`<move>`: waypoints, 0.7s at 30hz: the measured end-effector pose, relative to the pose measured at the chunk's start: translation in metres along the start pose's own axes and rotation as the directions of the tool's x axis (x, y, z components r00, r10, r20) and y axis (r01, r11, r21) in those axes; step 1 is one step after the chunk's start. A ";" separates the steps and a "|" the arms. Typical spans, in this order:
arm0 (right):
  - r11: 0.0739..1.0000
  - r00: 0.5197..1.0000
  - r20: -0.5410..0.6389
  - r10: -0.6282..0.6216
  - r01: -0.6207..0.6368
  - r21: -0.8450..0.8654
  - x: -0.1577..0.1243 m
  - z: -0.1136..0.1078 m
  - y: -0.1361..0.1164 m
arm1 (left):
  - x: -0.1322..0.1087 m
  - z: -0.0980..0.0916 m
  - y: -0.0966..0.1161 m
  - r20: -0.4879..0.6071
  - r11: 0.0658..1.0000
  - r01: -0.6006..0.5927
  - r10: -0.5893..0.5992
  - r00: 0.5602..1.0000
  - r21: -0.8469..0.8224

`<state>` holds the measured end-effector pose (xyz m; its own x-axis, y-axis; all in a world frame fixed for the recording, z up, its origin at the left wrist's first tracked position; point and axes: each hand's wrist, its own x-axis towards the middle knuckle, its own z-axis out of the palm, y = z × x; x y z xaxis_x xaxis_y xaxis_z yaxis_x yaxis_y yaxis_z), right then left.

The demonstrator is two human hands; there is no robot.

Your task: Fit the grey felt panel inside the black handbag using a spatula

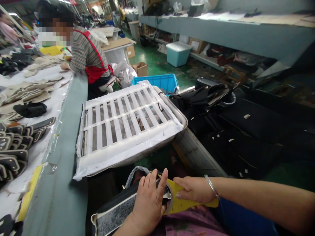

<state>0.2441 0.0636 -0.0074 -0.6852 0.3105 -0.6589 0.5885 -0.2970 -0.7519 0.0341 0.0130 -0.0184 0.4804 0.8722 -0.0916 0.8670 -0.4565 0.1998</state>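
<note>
Black boxy bag, grey side panel [118,209], lies nearer me than the white slatted rack [120,116]; interior hidden. My left fingers [161,186] extend over its end, grip unclear; right fingers [182,194] clasp a flat yellow sheet [178,205]. Beyond: bright-blue plastic crate [159,79], contents unseen; teal bin [178,57], lidded.

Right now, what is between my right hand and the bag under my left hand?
In the head view, a yellow tool lies there: your right hand grips it, and its wide end reaches the bag.
</note>
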 end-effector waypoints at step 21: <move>0.993 0.999 -0.050 0.015 -0.009 0.118 0.003 0.009 0.005 | -0.003 -0.004 -0.021 -0.012 0.968 -0.252 0.252 0.968 -0.001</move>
<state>0.2416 0.0552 -0.0129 -0.6540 0.3506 -0.6704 0.5397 -0.4047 -0.7382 0.0141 0.0207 -0.0186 0.6815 0.7313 -0.0271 0.7182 -0.6612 0.2170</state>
